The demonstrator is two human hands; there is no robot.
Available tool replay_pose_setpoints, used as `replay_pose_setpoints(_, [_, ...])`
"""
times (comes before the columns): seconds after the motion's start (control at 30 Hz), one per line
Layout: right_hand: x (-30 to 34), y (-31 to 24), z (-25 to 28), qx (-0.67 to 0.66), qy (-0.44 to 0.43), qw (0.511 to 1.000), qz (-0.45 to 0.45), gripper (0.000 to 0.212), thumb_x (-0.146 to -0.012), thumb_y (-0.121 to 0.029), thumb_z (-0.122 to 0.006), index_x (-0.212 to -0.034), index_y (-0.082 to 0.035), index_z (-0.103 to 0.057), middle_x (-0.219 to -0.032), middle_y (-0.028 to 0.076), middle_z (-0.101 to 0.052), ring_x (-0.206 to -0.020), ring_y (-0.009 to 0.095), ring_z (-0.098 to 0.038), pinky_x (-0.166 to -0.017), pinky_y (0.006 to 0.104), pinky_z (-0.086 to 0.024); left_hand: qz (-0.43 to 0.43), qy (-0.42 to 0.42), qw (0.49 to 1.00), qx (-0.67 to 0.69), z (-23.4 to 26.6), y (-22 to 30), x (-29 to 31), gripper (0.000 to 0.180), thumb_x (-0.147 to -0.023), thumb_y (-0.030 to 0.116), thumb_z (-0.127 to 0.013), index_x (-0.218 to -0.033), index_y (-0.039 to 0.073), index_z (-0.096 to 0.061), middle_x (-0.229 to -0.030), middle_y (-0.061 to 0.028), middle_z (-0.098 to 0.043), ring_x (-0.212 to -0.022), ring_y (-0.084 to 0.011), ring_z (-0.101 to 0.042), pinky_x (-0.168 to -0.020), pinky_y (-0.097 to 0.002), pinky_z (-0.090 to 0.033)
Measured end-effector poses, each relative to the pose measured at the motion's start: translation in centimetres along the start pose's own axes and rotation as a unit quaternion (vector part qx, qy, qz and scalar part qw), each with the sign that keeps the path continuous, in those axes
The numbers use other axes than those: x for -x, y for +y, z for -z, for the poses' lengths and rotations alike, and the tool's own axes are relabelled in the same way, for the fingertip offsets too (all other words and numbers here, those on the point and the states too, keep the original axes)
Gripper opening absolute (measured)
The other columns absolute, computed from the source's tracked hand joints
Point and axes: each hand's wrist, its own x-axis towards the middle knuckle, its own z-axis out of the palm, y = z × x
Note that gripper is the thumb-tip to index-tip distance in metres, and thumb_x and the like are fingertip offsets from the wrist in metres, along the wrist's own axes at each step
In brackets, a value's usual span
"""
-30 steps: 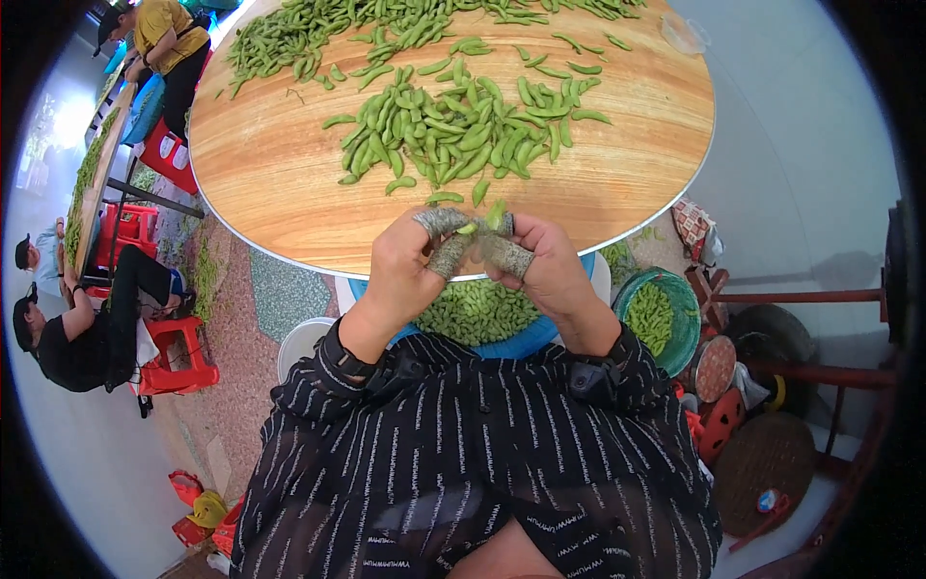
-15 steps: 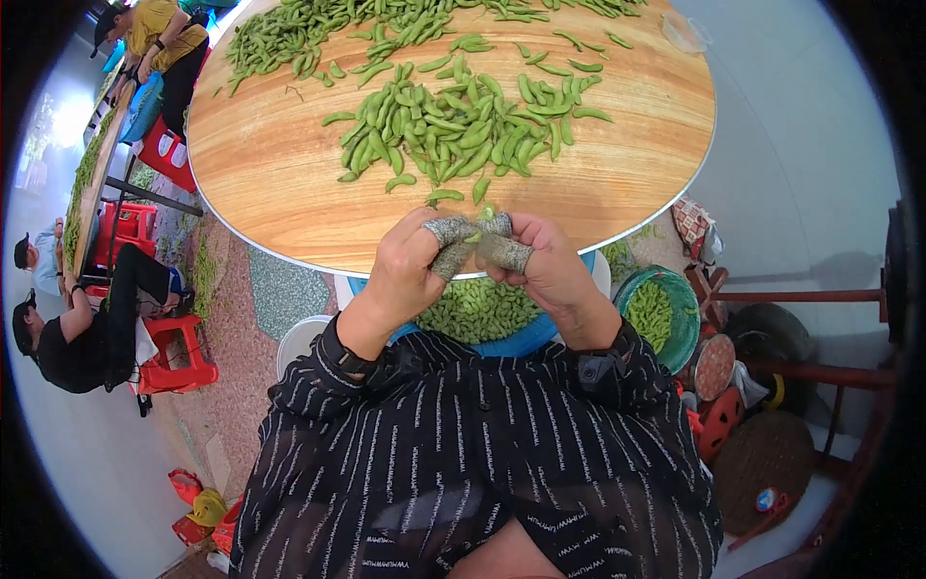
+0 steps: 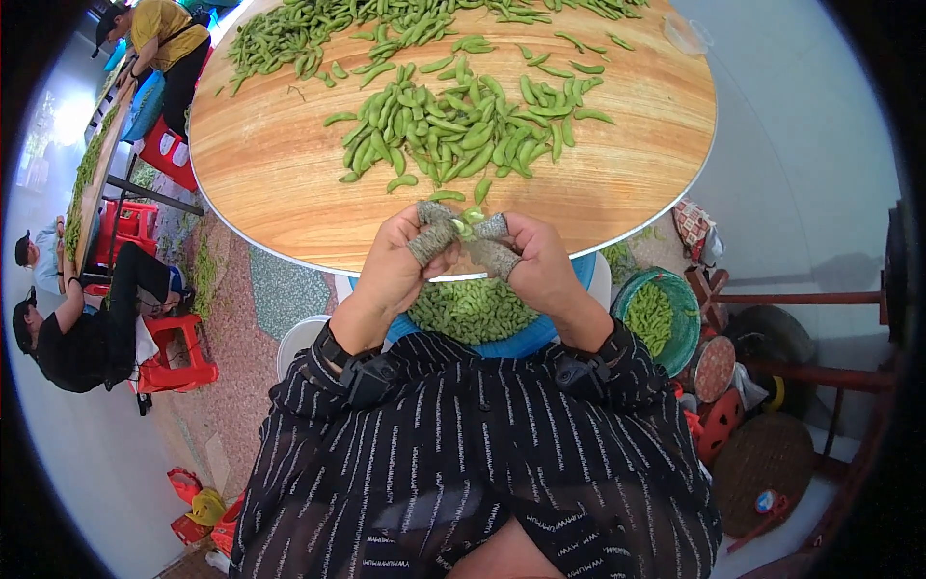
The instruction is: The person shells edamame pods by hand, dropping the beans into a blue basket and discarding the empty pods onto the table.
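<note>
Over the table's near edge, my left hand (image 3: 394, 262) is closed in a pinch on a green soybean pod (image 3: 467, 226). My right hand (image 3: 546, 262) pinches at the pod's other side, its fingertips close to those of my left. Grey wrappings cover the thumb and forefinger of both hands. Pale green shows between the fingertips; they partly hide the pod. Just beyond lies a loose heap of soybean pods (image 3: 434, 125) on the round wooden table (image 3: 260, 179). Below my hands, shelled green beans (image 3: 473, 311) fill a blue basin (image 3: 526, 343).
More pods (image 3: 289, 43) are heaped at the table's far side. A green basket (image 3: 690, 323) of pods stands on the floor at right, near red metal bars (image 3: 820, 297). A white bucket (image 3: 299, 343) is at left. Other people sit around another table, with red stools (image 3: 178, 357).
Both hands have shifted slightly and the left has turned, its wrapped thumb now lying over the front. More pale green shows between the fingertips. The heap on the table looks the same.
</note>
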Motion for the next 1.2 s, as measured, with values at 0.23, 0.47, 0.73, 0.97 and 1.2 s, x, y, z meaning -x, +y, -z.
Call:
replay_pose_setpoints(0.23, [-0.3,-0.6,2.9,0.042,0.057,0.997,-0.023,0.015,-0.078,0.0,-0.054,-0.093,0.001,-0.056,-0.079,-0.001,-0.056,-0.071,0.006,-0.049,-0.063,0.0205,-0.041,0.025,-0.034,0.998,0.04,1.1,0.5,0.8,0.011,-0.08,0.012,-0.057,-0.086,0.003,-0.051,-0.067,-0.0066,-0.053,-0.053,-0.0098,-0.046,-0.046,-0.0192,-0.034])
replay_pose_setpoints(0.47, [-0.1,-1.4,8.6,0.201,0.19,0.961,0.011,0.019,-0.076,0.002,-0.055,-0.095,0.003,-0.055,-0.085,0.003,-0.059,-0.075,0.008,-0.052,-0.066,0.021,-0.042,-0.131,-0.226,0.889,-0.377,0.0,1.1,2.5,0.021,-0.071,0.003,-0.064,-0.091,0.003,-0.057,-0.088,-0.005,-0.06,-0.079,-0.0155,-0.057,-0.072,-0.0263,-0.044])
replay_pose_setpoints(0.73, [1.2,-1.4,7.3,0.202,0.222,0.951,0.071,0.017,-0.076,0.003,-0.054,-0.092,0.005,-0.056,-0.079,0.004,-0.06,-0.072,0.008,-0.053,-0.067,0.0205,-0.042,-0.32,0.017,0.66,-0.68,0.4,2.4,-3.1,0.015,-0.07,0.01,-0.062,-0.079,-0.001,-0.057,-0.067,-0.0155,-0.053,-0.065,-0.0337,-0.052,-0.058,-0.038,-0.043])
replay_pose_setpoints(0.97, [1.9,-0.7,4.1,0.157,0.172,0.972,0.042,0.018,-0.078,-0.002,-0.055,-0.096,0.003,-0.056,-0.081,0.001,-0.059,-0.072,0.007,-0.053,-0.065,0.0198,-0.043,-0.227,-0.075,0.565,-0.79,0.3,2.8,-4.9,0.015,-0.069,0.007,-0.06,-0.079,-0.004,-0.057,-0.066,-0.0195,-0.052,-0.061,-0.0332,-0.053,-0.057,-0.0369,-0.044])
replay_pose_setpoints(1.2, [0.7,-1.5,1.2,-0.135,-0.004,0.986,-0.096,0.032,-0.08,-0.005,-0.053,-0.112,-0.001,-0.047,-0.082,0.002,-0.057,-0.066,0.005,-0.05,-0.057,0.0173,-0.04,-0.184,0.005,0.948,-0.259,-0.4,1.8,-3.2,0.012,-0.078,0.0,-0.056,-0.089,-0.002,-0.058,-0.081,-0.007,-0.06,-0.07,-0.0127,-0.056,-0.066,-0.0231,-0.045])
